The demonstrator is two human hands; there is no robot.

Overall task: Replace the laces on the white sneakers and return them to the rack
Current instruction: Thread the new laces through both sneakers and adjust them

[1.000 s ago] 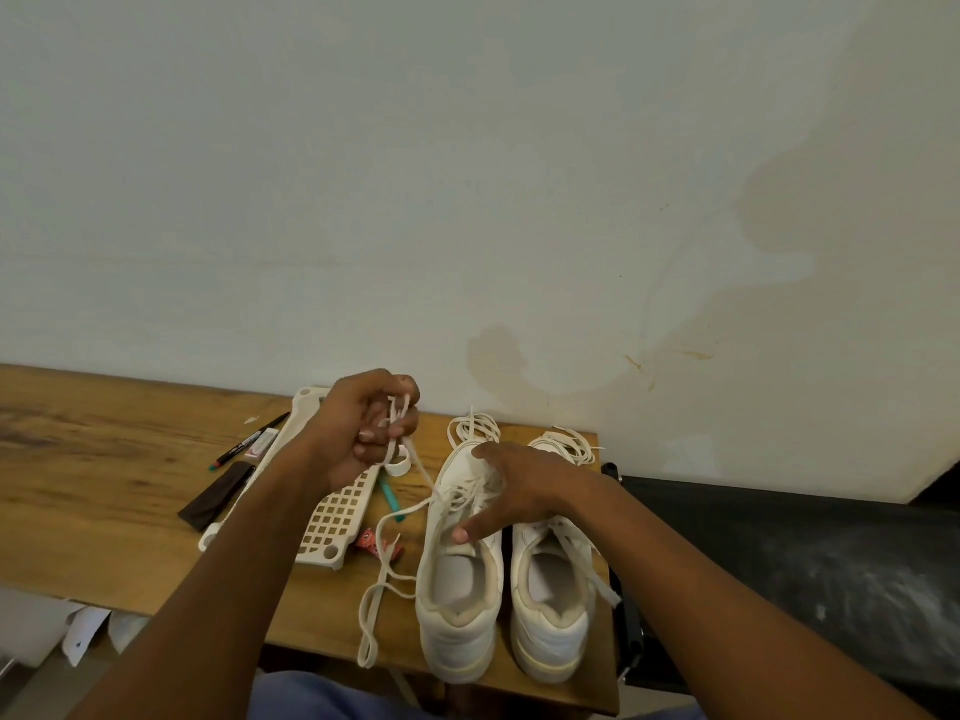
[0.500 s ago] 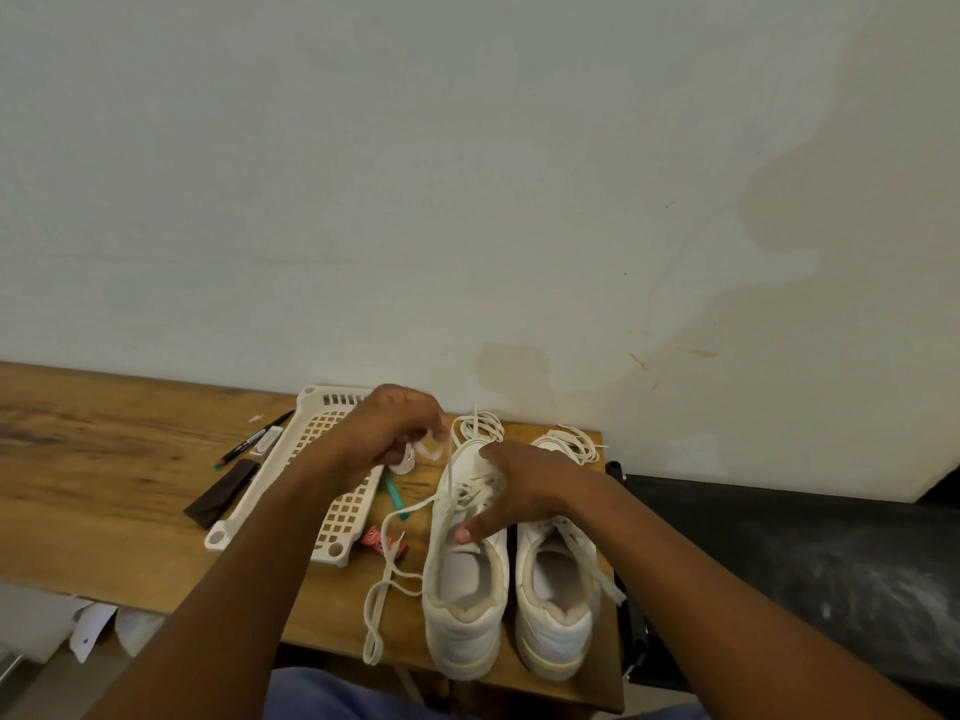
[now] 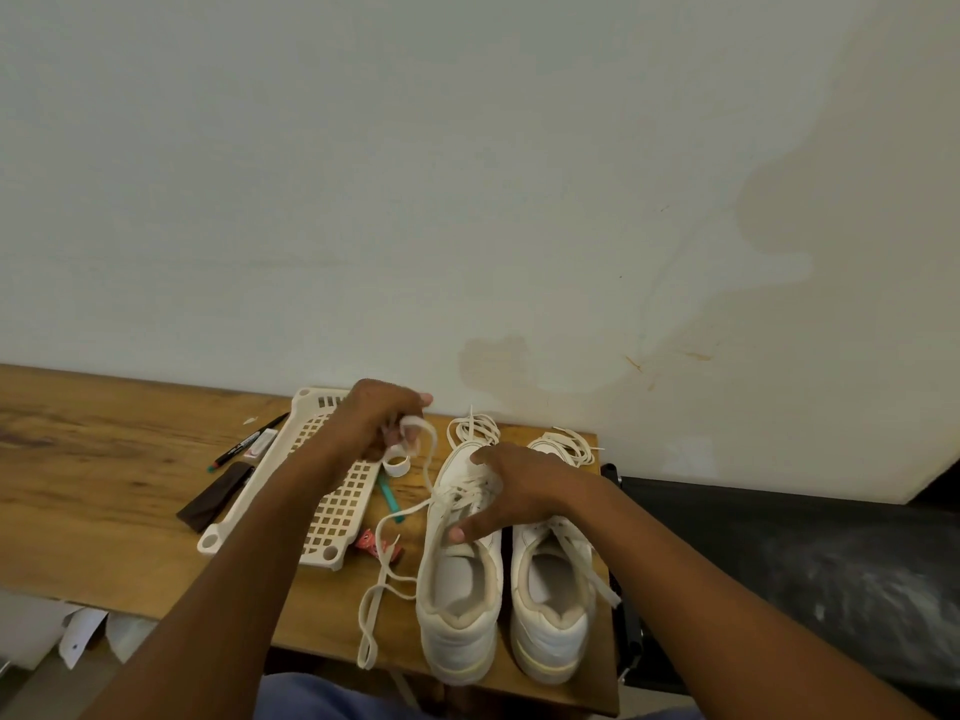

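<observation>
Dim, even indoor light, soft shadows, wide-angle bending at edges, slight blur.

No text, brand or number is showing clearly enough to be read. The marker [image 3: 248, 442] lying on the table [image 3: 78, 459] out past the left hand [image 3: 379, 418] is carrying small print on its barrel, but it is too small and blurred to make out. The red wrapper [image 3: 370, 544] lying nearer the person than that hand is showing pale marks that cannot be read either. The white sneakers [image 3: 457, 589] under the right hand [image 3: 511, 491] are showing no legible logo.
</observation>
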